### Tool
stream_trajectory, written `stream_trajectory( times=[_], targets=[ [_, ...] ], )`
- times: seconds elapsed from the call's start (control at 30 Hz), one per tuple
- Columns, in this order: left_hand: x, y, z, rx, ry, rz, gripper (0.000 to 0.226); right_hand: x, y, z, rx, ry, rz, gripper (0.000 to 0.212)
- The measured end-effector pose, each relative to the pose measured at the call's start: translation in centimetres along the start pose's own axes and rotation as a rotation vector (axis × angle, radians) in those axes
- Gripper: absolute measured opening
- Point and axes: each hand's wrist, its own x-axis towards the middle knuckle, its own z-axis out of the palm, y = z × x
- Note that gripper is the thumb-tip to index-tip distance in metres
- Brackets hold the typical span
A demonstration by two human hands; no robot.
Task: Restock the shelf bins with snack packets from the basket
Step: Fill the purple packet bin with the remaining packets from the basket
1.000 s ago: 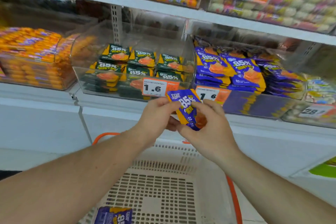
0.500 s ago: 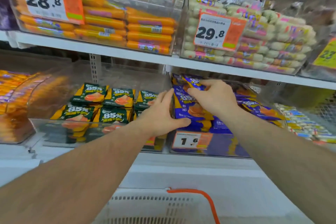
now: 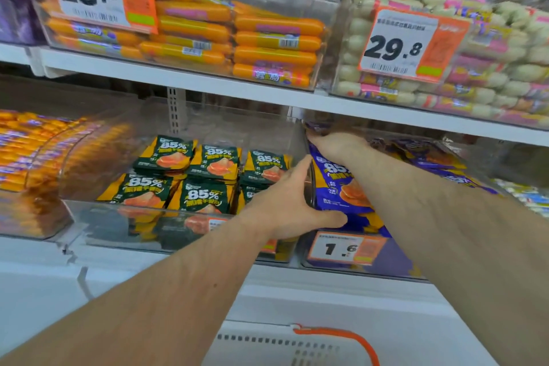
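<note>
Since 0.5 s ago your right hand [image 3: 335, 145] went deeper into the purple bin [image 3: 386, 261], past the 1.6 tag [image 3: 341, 248]. Nearer you, basket [image 3: 267, 345] sits below that tag. Left hand [image 3: 285, 205], fingers fairly straight, steadies the purple packet [image 3: 332, 187] w/ thumb under, prob. so the stack won't slide. Right fingers: can't tell. Packet is glossy purple/yellow, "85%".
</note>
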Motion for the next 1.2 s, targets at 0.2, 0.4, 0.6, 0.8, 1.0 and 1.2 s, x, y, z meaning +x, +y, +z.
stream_trajectory(
  times=[0.2,0.4,0.6,0.8,1.0,1.2],
  targets=[
    [-0.1,0.1,0.1,0.059,0.004,-0.013,0.111,1.1,0.1,0.4,-0.099,-0.053,-0.101,0.036],
    [0.0,0.1,0.2,0.036,0.028,0.001,0.103,0.8,-0.1,-0.1,-0.162,-0.035,-0.103,0.030],
    [-1.0,0.2,0.2,0.101,0.170,0.080,0.086,-4.8,-0.2,-1.2,0.006,0.160,-0.097,0.041],
    [-7.2,0.0,-0.2,0.306,0.454,0.461,0.045,-15.5,-1.8,1.3,0.434,0.649,-0.522,0.026],
    [-15.7,-5.6,-2.2,0.713,-0.154,-0.001,0.031,-23.6,-1.5,14.6,0.661,0.217,-0.370,0.029],
    [-20.2,-10.6,-2.5,0.826,-0.632,-0.380,0.040,-30.5,-2.1,29.1,0.380,-0.620,-0.145,0.022]
  ],
)
